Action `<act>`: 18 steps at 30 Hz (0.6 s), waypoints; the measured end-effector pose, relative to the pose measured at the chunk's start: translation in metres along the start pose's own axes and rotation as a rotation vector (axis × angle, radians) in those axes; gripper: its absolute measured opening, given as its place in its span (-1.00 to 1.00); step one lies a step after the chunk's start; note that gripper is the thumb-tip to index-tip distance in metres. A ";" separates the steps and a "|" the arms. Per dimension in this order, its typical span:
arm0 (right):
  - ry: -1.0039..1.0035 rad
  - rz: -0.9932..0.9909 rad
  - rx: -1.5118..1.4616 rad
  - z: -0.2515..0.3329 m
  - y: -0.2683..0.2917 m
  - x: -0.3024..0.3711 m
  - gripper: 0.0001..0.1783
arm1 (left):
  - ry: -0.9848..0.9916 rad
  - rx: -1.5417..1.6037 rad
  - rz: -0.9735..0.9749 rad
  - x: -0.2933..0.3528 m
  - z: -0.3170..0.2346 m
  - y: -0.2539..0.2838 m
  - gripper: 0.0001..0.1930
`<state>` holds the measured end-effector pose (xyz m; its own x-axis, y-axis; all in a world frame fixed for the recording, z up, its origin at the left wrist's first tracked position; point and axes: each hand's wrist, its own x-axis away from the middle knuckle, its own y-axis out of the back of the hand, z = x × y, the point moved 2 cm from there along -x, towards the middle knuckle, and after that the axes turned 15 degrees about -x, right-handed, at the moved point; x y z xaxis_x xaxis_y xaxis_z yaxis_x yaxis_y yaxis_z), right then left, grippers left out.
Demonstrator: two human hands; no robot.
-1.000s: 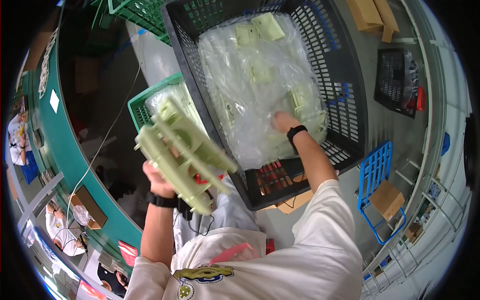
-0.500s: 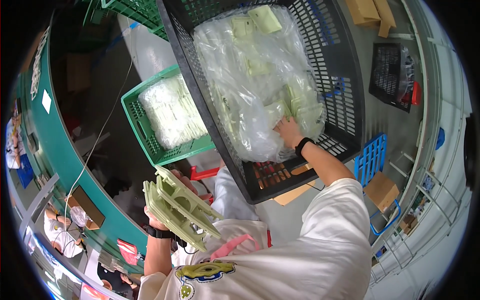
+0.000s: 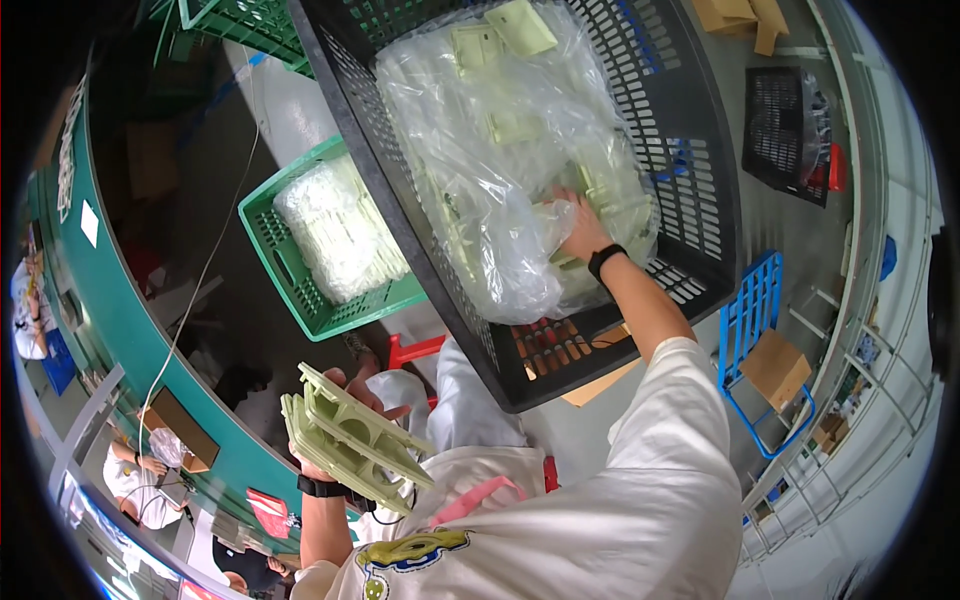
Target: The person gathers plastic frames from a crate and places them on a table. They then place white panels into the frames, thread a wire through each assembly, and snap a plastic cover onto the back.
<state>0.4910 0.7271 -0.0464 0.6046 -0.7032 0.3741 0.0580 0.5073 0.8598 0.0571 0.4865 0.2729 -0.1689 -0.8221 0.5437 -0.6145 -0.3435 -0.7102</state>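
Note:
My left hand is closed around a small stack of pale green moulded plastic parts, which have round recesses and raised rims. It holds them tilted in front of my body, at the lower left. My right hand reaches into a large black slotted crate. Its fingers are bent into a clear plastic bag and seem to grip its film; the fingertips are partly hidden. More pale green parts lie under and beside the film near this hand. A loose pale green part rests on top at the crate's far end.
A green crate with wrapped pale parts stands left of the black one. A red stool is below it. A long green table curves along the left. At the right are a blue folding trolley with a carton and another black crate.
My right hand has moved a little farther into the black crate, and its fingers now sit deeper among the film. The stack in my left hand has shifted slightly down and left.

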 end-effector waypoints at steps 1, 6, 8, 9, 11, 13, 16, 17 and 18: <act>0.099 -0.124 -0.023 0.000 0.005 -0.003 -0.21 | -0.011 -0.043 0.006 0.000 0.002 -0.001 -0.37; -0.084 0.179 0.055 -0.002 0.012 -0.025 -0.15 | 0.021 -0.002 -0.104 0.010 0.008 0.006 -0.38; -0.120 0.252 -0.088 -0.013 0.010 -0.019 -0.03 | 0.007 -0.040 -0.097 0.014 0.008 0.004 -0.38; -0.137 0.290 -0.159 -0.015 0.011 -0.018 0.03 | -0.001 -0.056 -0.094 0.015 0.008 0.003 -0.37; -0.128 0.426 -0.148 -0.015 0.011 -0.018 0.01 | -0.003 -0.065 -0.090 0.015 0.008 0.004 -0.37; -0.114 0.698 -0.130 -0.017 0.011 -0.013 -0.04 | -0.003 -0.085 -0.081 0.013 0.008 0.005 -0.36; 0.053 0.618 -0.132 0.018 0.041 0.005 -0.42 | -0.001 -0.049 -0.113 0.020 0.007 0.006 -0.35; 0.131 0.576 -0.135 0.031 0.054 0.012 -0.59 | 0.004 -0.031 -0.126 0.023 0.007 0.006 -0.35; 0.129 0.576 -0.133 0.041 0.065 0.016 -0.59 | 0.003 -0.030 -0.124 0.023 0.007 0.006 -0.35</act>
<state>0.4717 0.7288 0.0295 0.6596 -0.2350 0.7139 -0.2132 0.8523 0.4776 0.0547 0.4618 0.2778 -0.0927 -0.7727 0.6280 -0.6537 -0.4285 -0.6238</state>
